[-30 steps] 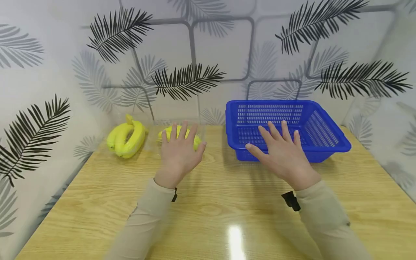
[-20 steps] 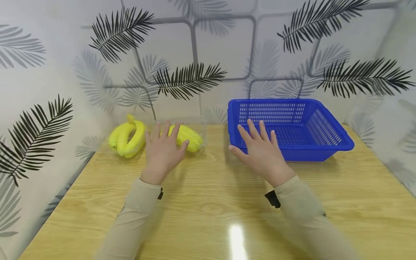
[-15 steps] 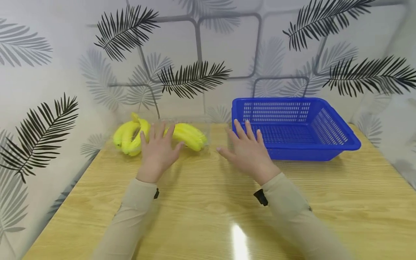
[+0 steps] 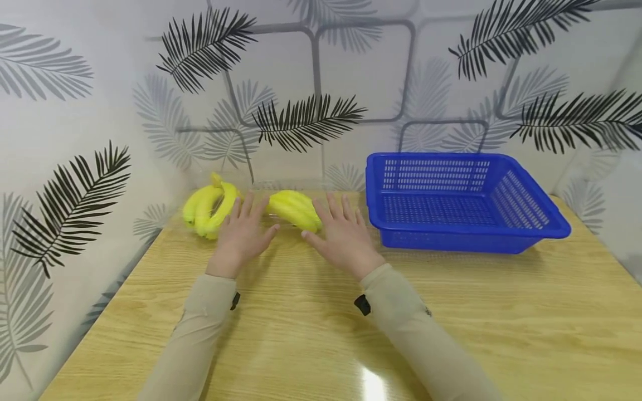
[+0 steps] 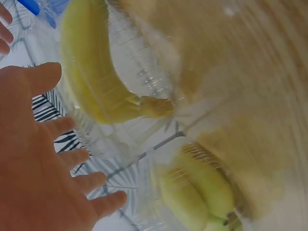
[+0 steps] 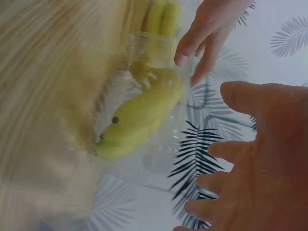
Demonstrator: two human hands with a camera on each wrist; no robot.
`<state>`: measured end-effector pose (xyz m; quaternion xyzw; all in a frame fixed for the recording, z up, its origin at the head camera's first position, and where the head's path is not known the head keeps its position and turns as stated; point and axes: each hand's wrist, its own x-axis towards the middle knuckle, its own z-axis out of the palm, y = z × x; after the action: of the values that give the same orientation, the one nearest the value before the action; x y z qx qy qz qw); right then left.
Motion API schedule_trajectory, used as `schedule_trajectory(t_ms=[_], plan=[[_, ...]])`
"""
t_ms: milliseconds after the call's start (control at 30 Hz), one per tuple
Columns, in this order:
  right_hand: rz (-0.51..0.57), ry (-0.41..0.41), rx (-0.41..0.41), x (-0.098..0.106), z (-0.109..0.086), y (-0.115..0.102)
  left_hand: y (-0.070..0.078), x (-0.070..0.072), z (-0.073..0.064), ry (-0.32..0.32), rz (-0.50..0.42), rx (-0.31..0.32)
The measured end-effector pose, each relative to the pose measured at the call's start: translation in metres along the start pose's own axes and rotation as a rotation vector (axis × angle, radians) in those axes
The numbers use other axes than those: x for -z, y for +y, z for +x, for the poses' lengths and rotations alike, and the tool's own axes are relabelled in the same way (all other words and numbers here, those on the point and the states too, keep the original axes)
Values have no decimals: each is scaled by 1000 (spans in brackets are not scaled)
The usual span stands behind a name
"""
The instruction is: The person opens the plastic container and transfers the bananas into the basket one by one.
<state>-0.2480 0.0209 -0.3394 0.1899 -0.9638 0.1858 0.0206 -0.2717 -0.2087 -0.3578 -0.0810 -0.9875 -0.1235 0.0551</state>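
Note:
Two bunches of yellow bananas lie at the back left of the table, each in a clear plastic box. My left hand (image 4: 241, 239) hovers with spread fingers between the left bunch of bananas (image 4: 200, 209) and the right bunch of bananas (image 4: 293, 207). My right hand (image 4: 346, 239) is spread just to the right of the right bunch. In the right wrist view, the clear box (image 6: 151, 166) shows around that bunch, and both hands seem apart from it. Neither hand grips anything. My fingers partly cover the ends of the bunches in the head view.
A blue plastic basket (image 4: 471, 231) with slotted sides stands to the right of my right hand, and no contents show in it. The wooden table (image 4: 301, 334) meets a wall (image 4: 361, 72) with a leaf pattern behind the boxes.
My right hand has moved left from in front of the basket to beside the right bunch of bananas. My left hand has moved left, uncovering that bunch. The view has turned slightly left.

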Motion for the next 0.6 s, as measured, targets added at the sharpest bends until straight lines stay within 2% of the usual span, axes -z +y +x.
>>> schedule_trajectory(t_ms=[67, 200, 300, 433, 600], plan=[[19, 7, -10, -6, 5, 1, -4, -4, 2, -15, -21, -20], [81, 15, -26, -17, 14, 6, -12, -9, 3, -47, -136, -58], [161, 1, -9, -26, 21, 11, -16, -11, 3, -64, -213, -77], [244, -8, 33, -33, 27, 18, -17, -12, 4, -55, -245, -93], [264, -23, 49, -36, 28, 21, -18, -11, 4, -34, -254, -102]])
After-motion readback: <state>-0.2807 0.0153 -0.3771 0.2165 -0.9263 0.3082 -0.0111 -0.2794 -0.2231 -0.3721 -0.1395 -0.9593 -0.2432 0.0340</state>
